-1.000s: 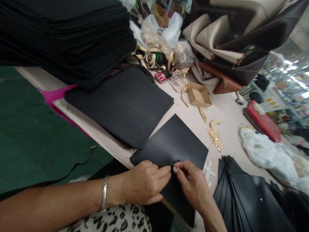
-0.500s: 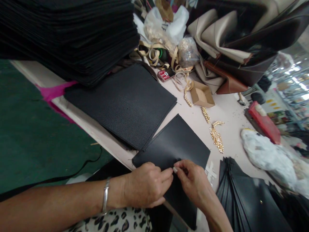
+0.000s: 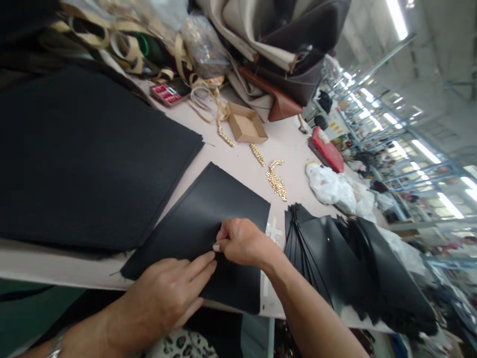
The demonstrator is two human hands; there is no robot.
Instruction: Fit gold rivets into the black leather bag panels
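A black leather panel (image 3: 208, 199) lies smooth side up at the table's front edge. My right hand (image 3: 242, 241) is bent over it, thumb and index finger pinched together at its middle. Whatever sits in that pinch is too small or hidden to make out. From the left, my left hand (image 3: 167, 293) rests on the panel's near part, its fingers stretched out. Its fingertips reach close to my right thumb, and its own thumb is hidden. Beside the panel on the left is a stack of larger black grained leather pieces (image 3: 85, 164).
More black leather pieces (image 3: 335, 258) fan out at the right. Gold chain pieces (image 3: 278, 186) and a small open cardboard box (image 3: 248, 127) lie beyond the panel. Farther back are brown and beige folded pieces (image 3: 261, 54), a red box (image 3: 326, 149) and white plastic bags (image 3: 330, 186).
The view has swung right, so everything sits farther left. My left fingers have straightened from a tighter bend. My right hand stays pinched over the same panel.
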